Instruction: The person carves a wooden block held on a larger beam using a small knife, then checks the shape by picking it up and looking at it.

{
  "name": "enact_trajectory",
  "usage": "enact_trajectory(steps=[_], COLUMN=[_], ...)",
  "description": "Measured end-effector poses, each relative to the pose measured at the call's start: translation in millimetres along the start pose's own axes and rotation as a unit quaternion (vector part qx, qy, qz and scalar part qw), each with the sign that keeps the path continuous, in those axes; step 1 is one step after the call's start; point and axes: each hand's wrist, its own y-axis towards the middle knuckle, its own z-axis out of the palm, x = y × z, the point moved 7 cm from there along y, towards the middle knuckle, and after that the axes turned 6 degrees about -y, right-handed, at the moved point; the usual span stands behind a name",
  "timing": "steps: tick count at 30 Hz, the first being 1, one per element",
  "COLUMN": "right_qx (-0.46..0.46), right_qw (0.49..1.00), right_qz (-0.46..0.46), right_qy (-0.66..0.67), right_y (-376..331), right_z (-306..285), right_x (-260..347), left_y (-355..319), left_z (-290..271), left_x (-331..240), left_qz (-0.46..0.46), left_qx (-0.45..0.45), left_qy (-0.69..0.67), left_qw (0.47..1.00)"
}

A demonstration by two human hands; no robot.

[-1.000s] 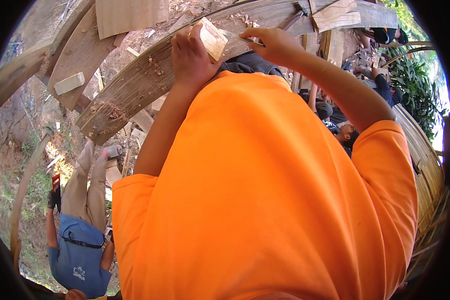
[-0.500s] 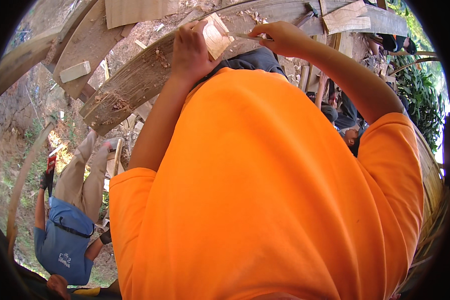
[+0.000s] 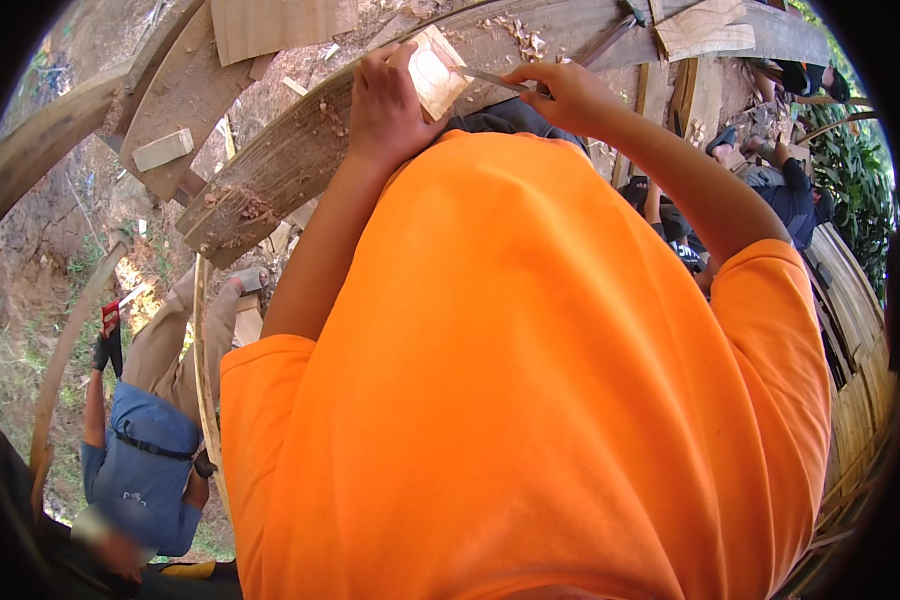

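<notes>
A pale square wood block with a carved, rounded face stands tilted on a curved plank. My left hand is closed around its left side, fingers over the top edge. In my right hand is a narrow carving blade, pinched between thumb and fingers. Its tip meets the right side of the block's face. The grip end of the blade is hidden in my fingers.
Wood shavings litter the plank. A small offcut lies on a board to the left. At upper right are a dark-headed tool and a thin board. A person in blue holds a red-handled saw; others sit at right.
The whole view has shifted slightly, showing more of the people at right. My left hand still holds the block; the blade in my right hand now slants more steeply against it.
</notes>
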Motion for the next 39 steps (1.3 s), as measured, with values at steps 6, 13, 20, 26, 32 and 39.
enact_trajectory(steps=[6, 13, 20, 26, 32, 39], right_qx=[-0.048, -0.083, -0.033, -0.001, -0.032, -0.066], right_qw=[0.999, 0.993, 0.965, 0.955, 0.995, 0.991], right_qz=[-0.013, 0.004, 0.040, 0.066, 0.030, 0.043], right_qy=[-0.010, 0.086, 0.257, 0.290, 0.092, 0.106], right_y=[1, 0, 15, 6, -7, -2], right_z=[10, 46, 56, 11, 18, 31], right_x=[-2, -11, -20, -9, -13, -14], left_y=[1, 3, 0, -2, -1, 1], left_z=[1, -1, 1, 0, 3, 3], left_x=[-2, -3, -1, 0, 0, -3], left_qz=[0.000, -0.020, 0.007, 0.005, 0.003, 0.012], left_qx=[-0.005, 0.008, -0.008, -0.004, -0.001, -0.011], left_qy=[-0.010, -0.016, -0.022, -0.008, 0.005, -0.005], left_qw=[1.000, 1.000, 1.000, 1.000, 1.000, 1.000])
